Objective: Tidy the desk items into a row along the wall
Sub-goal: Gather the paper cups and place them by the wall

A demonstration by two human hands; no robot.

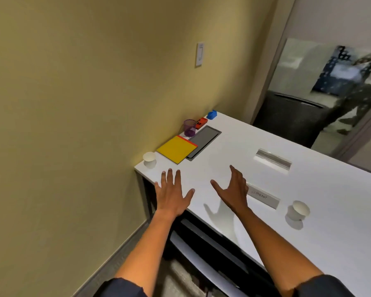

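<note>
Along the wall on the white desk [255, 172] lie a white paper cup [149, 158], a yellow notebook with a red edge [176, 148], a purple see-through cup [189, 127], a red stapler-like item [201, 121] and a blue item [212, 114]. My left hand [173, 194] hovers flat over the desk's near corner, fingers spread, holding nothing. To its right my right hand [231, 189] is open too, thumb out, just above the surface. A second white paper cup [299, 210] stands apart on the right, beside a name plate [262, 197].
A grey inset cable panel [205, 142] lies next to the notebook. Another clear name plate [273, 160] stands mid-desk. A dark chair [291, 118] sits at the far end, and a chair [201, 249] is under the near edge. A glass partition is at the right.
</note>
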